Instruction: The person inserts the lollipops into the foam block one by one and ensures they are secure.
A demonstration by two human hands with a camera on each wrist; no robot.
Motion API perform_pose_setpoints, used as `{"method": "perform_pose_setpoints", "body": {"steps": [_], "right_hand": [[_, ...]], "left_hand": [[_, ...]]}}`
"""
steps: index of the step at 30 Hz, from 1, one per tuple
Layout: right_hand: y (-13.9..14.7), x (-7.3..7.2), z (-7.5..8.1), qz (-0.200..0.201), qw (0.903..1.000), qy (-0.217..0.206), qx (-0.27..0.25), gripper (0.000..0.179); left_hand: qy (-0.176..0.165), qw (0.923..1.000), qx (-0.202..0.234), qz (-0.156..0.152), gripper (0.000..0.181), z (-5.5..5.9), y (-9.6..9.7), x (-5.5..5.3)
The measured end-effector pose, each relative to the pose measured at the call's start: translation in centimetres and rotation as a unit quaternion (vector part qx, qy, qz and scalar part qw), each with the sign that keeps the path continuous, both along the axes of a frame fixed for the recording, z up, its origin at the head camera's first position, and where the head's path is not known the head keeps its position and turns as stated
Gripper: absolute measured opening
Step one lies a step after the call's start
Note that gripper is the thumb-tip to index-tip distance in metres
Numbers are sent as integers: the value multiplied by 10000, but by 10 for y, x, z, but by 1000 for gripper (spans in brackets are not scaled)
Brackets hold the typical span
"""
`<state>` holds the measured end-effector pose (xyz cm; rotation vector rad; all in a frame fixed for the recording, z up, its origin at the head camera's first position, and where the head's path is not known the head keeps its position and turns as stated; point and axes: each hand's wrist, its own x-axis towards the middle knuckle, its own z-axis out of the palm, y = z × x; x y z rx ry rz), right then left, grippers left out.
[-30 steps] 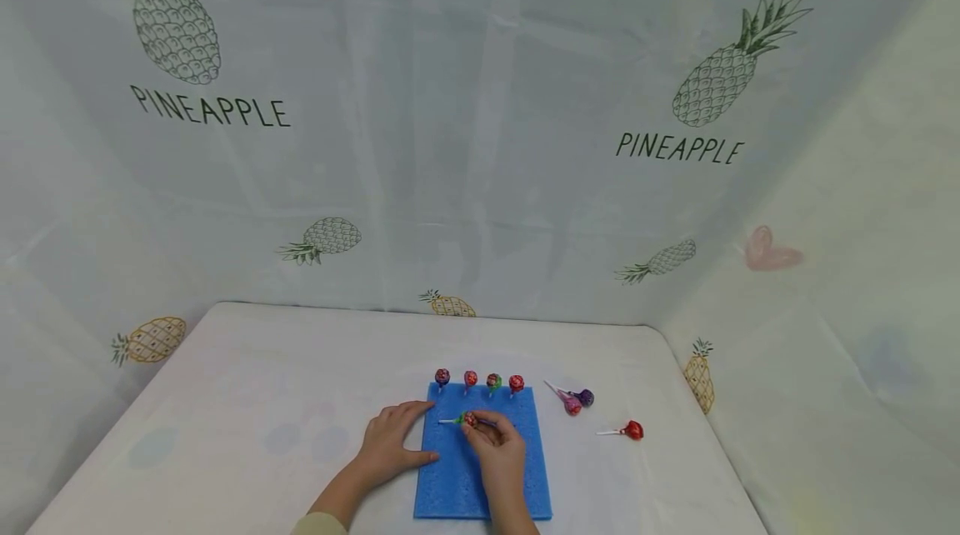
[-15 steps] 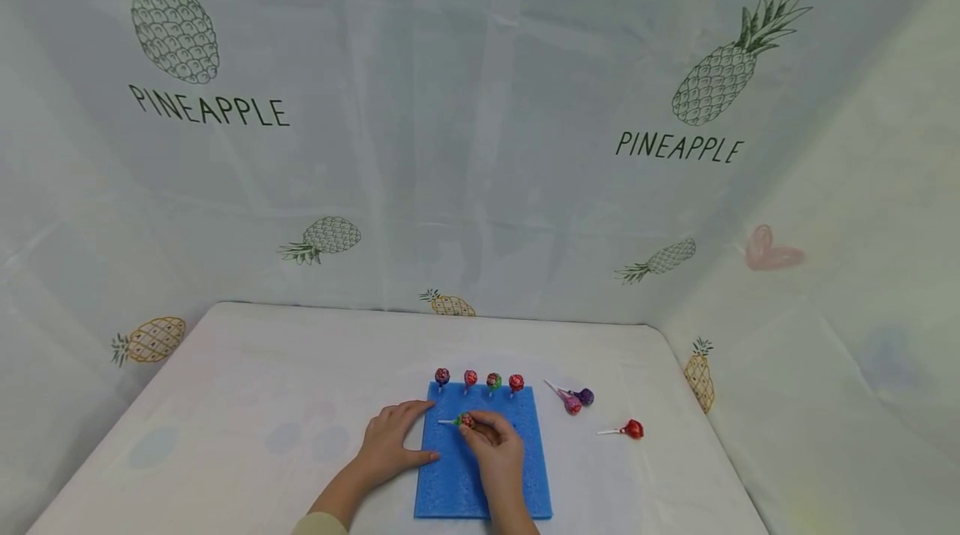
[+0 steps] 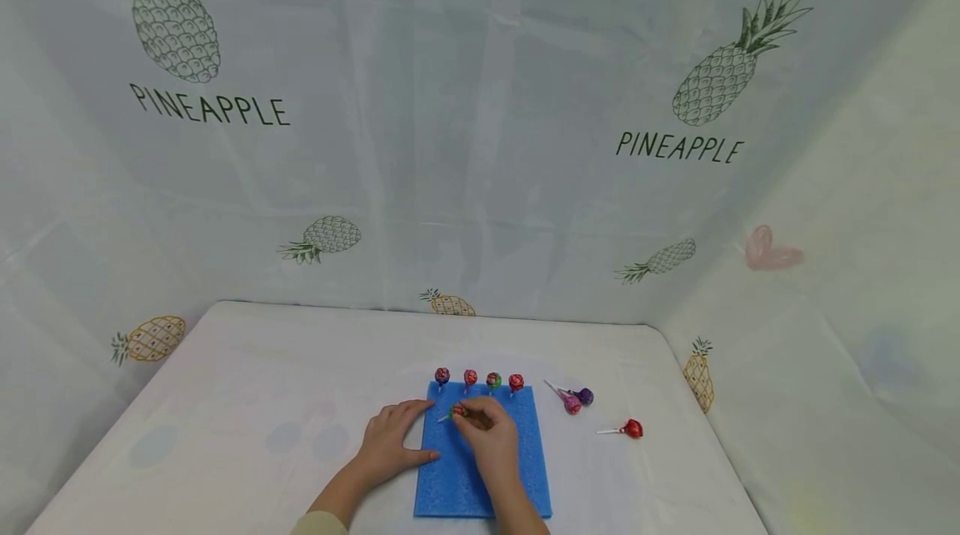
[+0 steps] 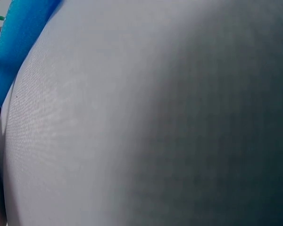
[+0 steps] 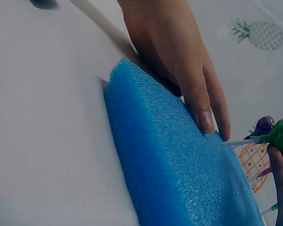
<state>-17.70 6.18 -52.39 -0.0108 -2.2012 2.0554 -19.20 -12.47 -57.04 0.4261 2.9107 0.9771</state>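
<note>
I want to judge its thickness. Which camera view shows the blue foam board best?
The right wrist view: the blue foam board appears close there, its side edge plainly visible. The head view shows mainly its top, smaller; the left wrist view, only a strip at upper left.

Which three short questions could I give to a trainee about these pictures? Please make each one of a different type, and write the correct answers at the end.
1. True or false: the right grip is pinching a green-wrapped lollipop.
2. Count: how many standing lollipops are lined up along the far edge of the blue foam board?
3. Complete with left or right: the loose red lollipop lies off the board, on its ... side as the person sees it.

Key: 1. True. 2. Four. 3. Right.
</note>
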Motion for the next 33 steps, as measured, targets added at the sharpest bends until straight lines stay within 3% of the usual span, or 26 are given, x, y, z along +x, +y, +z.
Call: {"method": "perform_pose_setpoints", "body": {"steps": [2,5,9,18,26,33], "right_hand": [[-1,-2,2,76,9999,-2,102,18],[-2,-11,-9,114,9998,101,150,21],[-6,-17,-11,232,9993,221,192,22],[-15,-10,16,379,9973,583,254,18],[-19,-26,-12,305,9984,472,114,16],[-21,-12,6,348,9956,850,159,14]], "left_hand": [[31,10000,6,-13,85,0,-1,0],[36,10000,16,-19,85,0,-1,0],[39,10000,20,1,85,0,-1,0],[74,10000,47,-21,84,-2,-1,-1],[118,9999,7,3,84,-4,-2,-1],[167,9999,-41,-21,85,-2,-2,-1]]}}
